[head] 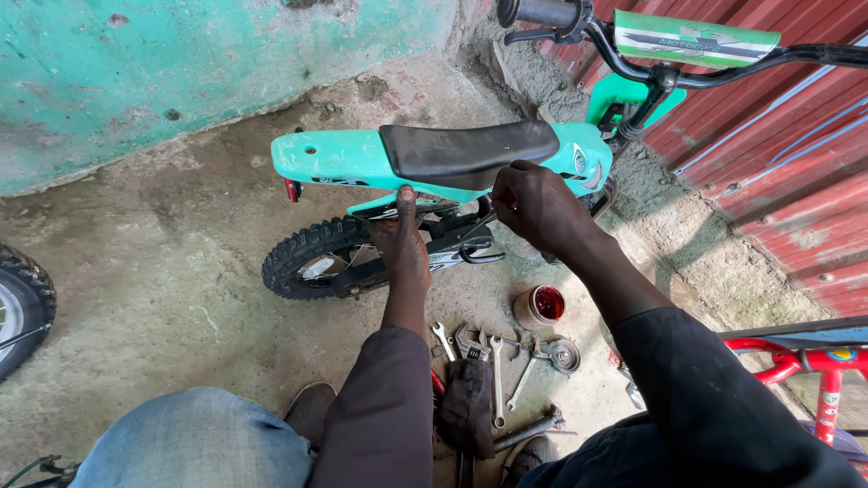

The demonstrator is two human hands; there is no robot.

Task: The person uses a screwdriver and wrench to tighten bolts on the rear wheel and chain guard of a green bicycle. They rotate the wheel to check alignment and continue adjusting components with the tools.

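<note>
Small turquoise bicycle (434,172) — black saddle, knobby rear tyre — stands upright on concrete.

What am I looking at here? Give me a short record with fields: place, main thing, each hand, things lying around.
Place: rough concrete floor beside a teal wall
Main thing: small teal bike with black seat
Left hand: pressed on the frame under the seat
Right hand: grip on a thin metal tool, its tip at the frame
Lying around: wrenches, small red-filled pot, dark cloth
Edges: another tyre, red frame
</note>
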